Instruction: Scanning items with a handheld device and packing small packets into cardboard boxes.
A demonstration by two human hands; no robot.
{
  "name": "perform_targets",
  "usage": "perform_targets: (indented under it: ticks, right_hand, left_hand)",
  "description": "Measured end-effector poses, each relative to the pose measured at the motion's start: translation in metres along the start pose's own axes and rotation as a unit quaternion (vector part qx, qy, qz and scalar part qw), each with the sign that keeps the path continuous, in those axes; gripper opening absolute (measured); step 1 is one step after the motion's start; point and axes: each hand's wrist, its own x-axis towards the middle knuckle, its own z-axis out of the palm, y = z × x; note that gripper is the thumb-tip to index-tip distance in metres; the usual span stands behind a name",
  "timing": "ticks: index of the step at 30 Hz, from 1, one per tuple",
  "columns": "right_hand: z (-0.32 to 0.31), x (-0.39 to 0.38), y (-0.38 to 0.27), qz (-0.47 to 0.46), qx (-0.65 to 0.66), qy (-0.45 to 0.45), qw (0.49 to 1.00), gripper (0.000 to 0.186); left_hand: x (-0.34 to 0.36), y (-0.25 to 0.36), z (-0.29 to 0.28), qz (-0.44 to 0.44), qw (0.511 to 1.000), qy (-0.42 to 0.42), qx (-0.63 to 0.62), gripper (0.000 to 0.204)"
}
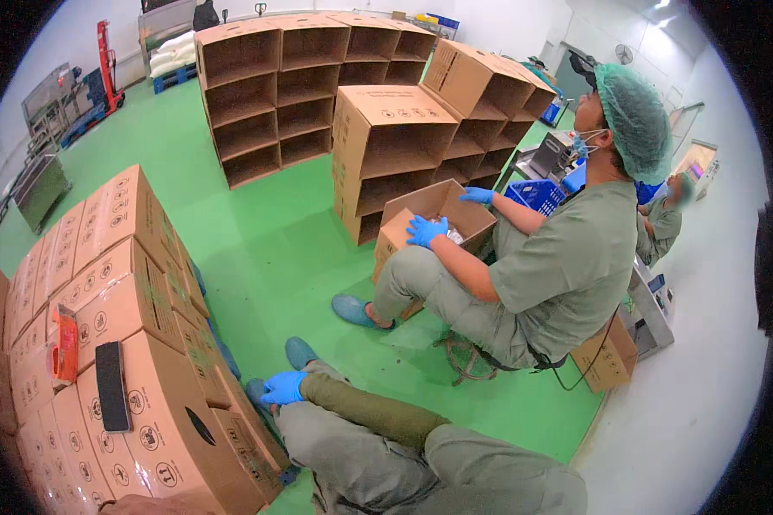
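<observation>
My right hand (283, 388), in a blue glove, rests on my grey-green trouser leg (339, 446) near the knee. Its fingers look extended and hold nothing I can see. An olive sleeve (374, 410) covers that forearm. My left hand is out of sight. Close to the left of my legs stands a stack of closed brown cartons (167, 412). On top lie an orange-red tape dispenser (64, 345) and a dark, flat rectangular thing (112, 386).
A seated co-worker (558, 266) in a green hair net has gloved hands on an open carton (442, 206). Empty cartons (275, 94) are stacked with their openings sideways. Beyond are a blue basket (537, 196), a red lifter (107, 69), and another person (661, 223). The floor (258, 232) is green.
</observation>
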Motion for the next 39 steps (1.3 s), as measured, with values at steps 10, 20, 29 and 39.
perform_targets:
  ticks: [10,20,29,39]
  right_hand:
    - [-0.001,0.0,-0.01,0.005,-0.01,-0.024,1.0,0.048]
    - [0.009,0.013,-0.004,0.002,-0.04,-0.01,0.999,0.05]
    - [0.011,0.018,-0.018,-0.034,-0.023,-0.006,0.999,0.05]
    - [0.003,0.003,-0.008,-0.027,0.001,-0.013,1.0,0.051]
  left_hand:
    - [0.027,0.049,0.017,-0.364,0.923,-0.003,0.128,0.078]
    - [0.022,0.023,-0.014,-0.191,0.966,-0.11,0.133,0.075]
    - [0.022,0.014,-0.05,-0.115,0.983,-0.017,0.142,0.039]
    - [-0.067,-0.166,-0.136,-0.345,0.761,-0.081,0.544,0.018]
